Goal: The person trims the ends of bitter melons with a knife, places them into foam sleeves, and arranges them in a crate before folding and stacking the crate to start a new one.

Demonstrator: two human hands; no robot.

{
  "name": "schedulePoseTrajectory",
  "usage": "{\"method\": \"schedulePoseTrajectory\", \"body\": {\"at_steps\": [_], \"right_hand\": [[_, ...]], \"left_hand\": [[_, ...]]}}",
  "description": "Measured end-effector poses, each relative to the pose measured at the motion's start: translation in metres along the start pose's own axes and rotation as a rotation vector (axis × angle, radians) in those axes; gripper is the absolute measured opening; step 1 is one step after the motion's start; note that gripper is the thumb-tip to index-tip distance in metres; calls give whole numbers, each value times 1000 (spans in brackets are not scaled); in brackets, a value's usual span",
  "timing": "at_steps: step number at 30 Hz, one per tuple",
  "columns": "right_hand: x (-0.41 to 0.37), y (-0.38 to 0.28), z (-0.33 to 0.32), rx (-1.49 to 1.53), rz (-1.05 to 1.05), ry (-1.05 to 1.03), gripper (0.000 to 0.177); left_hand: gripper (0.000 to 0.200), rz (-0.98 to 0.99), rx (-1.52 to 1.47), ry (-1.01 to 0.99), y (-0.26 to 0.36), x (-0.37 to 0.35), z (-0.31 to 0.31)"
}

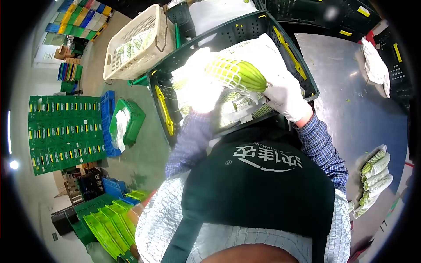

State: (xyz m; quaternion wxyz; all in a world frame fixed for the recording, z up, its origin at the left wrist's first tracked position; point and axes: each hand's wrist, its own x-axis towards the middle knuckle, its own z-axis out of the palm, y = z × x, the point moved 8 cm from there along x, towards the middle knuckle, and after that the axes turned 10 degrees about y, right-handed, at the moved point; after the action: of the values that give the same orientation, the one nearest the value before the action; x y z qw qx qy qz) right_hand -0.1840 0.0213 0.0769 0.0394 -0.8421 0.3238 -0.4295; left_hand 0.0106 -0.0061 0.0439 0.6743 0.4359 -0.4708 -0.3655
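A striped yellow-green melon lies tilted above the dark green crate, its left part inside a white foam net and its right end bare. My left hand, gloved in white, grips the netted end; glare washes out most of its fingers. At the bare end, the fingers of my gloved right hand close on the melon's tip. Beneath both hands, the crate holds white foam netting and netted melons, partly covered by my hands. A label shows among them.
A cream basket with netted melons stands at the upper left. Several netted melons lie on the metal table to the right, with a white crumpled bag farther back. A green bin and stacked green crates are left.
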Motion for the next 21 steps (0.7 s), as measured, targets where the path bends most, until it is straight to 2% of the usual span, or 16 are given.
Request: {"method": "schedulePoseTrajectory", "body": {"at_steps": [2,6,8,9,10,11,13,14,16,17,19,20,21], "right_hand": [[0,-1,2,-21,-7,2,29],[-4,2,2,-17,59,-26,36],[-12,-1,-6,-107,3,57,46],[-19,3,-9,-115,-28,111,48],[-22,9,-10,-94,35,108,45],[-22,10,-16,-138,59,138,44],[-36,22,-21,-155,122,152,42],[-46,28,-25,-145,160,170,41],[-69,40,-30,-132,253,201,40],[-77,45,-35,-119,271,221,39],[-93,55,-42,-77,408,245,37],[-91,51,-46,-191,354,245,36],[-94,53,-49,-148,411,262,35]], "left_hand": [[72,34,18,-14,-1,0,-3],[71,-47,-78,-31,-3,0,-5],[80,155,259,-1,9,12,-16],[83,403,668,-2,19,14,-22],[84,97,490,85,-3,25,-36],[65,9,307,77,-16,33,-49],[47,-493,-372,173,-71,48,-82],[39,-602,-355,296,-80,55,-101],[40,-585,-375,358,-73,86,-133],[39,-576,-257,387,-75,114,-159],[47,-516,-159,437,-65,170,-199],[52,-463,-118,474,-54,203,-221],[56,-413,-81,523,-41,235,-241]]}}
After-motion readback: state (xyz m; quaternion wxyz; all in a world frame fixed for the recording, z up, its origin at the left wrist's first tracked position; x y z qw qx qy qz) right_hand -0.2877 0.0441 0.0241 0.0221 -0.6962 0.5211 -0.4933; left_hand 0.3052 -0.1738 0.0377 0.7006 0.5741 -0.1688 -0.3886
